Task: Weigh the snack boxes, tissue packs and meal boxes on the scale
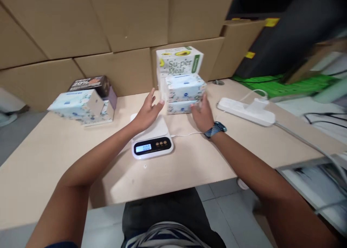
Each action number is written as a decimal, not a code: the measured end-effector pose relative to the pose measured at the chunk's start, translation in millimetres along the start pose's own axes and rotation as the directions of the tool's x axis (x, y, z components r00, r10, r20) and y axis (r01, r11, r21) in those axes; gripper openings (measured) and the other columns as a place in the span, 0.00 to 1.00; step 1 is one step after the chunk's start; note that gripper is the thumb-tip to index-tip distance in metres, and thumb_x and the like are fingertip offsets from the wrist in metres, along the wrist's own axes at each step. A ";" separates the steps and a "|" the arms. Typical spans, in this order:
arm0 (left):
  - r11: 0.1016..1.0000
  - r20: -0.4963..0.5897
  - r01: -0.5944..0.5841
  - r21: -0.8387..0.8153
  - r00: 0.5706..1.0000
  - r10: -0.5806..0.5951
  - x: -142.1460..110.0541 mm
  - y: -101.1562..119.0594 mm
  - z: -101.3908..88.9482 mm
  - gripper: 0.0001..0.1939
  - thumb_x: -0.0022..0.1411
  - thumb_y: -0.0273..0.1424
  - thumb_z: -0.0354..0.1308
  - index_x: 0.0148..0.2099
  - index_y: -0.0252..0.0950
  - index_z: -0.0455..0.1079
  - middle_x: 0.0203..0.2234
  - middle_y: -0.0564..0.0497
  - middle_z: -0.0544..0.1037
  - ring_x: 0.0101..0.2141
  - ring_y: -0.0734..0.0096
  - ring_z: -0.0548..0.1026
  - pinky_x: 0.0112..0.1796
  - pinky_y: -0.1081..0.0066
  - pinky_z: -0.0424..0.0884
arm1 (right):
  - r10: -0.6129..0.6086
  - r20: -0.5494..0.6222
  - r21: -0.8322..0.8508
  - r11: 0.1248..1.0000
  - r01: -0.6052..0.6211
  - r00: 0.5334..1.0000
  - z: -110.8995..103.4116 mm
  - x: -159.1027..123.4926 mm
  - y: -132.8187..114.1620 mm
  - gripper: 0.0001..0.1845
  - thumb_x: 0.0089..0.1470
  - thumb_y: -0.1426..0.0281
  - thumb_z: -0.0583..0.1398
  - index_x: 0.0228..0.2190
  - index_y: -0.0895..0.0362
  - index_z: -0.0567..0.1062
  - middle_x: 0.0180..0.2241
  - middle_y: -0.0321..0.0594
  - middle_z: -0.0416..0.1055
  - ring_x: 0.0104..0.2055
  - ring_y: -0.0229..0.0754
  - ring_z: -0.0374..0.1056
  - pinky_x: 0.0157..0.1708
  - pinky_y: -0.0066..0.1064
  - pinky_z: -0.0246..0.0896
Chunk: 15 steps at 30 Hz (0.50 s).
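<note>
A white digital kitchen scale [152,139] sits on the beige table [54,150], its lit display facing me. Behind it stands a stack of white tissue packs [184,92] with a white and green box [179,62] on top. My left hand [148,112] hovers open above the scale's platform, fingers stretched toward the stack's left side. My right hand [202,114], with a blue watch on the wrist, is open at the stack's lower right corner, fingertips at or near the bottom pack. Neither hand holds anything.
Another pile of tissue packs [81,105] with a dark box [92,83] on top lies at the left. A white power strip [245,111] with cables lies at the right. Stacked cardboard boxes [108,31] form a wall behind the table.
</note>
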State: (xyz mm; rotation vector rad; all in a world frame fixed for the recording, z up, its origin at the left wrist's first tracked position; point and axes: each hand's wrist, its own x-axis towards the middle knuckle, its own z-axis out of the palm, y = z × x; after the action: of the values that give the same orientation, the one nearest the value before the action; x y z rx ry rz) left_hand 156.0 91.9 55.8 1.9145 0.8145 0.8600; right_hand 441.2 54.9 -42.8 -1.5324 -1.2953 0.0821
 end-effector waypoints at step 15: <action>0.935 -0.721 0.086 0.345 0.662 0.205 -158.0 -42.1 -245.8 0.47 0.75 0.69 0.29 0.71 0.40 0.64 0.75 0.36 0.70 0.76 0.36 0.65 0.73 0.28 0.61 | -0.266 0.636 0.586 0.777 -0.229 0.725 133.8 -42.6 -239.8 0.59 0.64 0.31 0.54 0.82 0.45 0.44 0.83 0.49 0.49 0.85 0.59 0.50 0.80 0.69 0.51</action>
State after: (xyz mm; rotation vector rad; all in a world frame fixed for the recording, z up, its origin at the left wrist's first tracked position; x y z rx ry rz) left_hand -138.6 90.4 75.6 1.8654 1.4870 1.7093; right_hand 180.6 70.5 52.6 -0.8797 -1.6255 1.0854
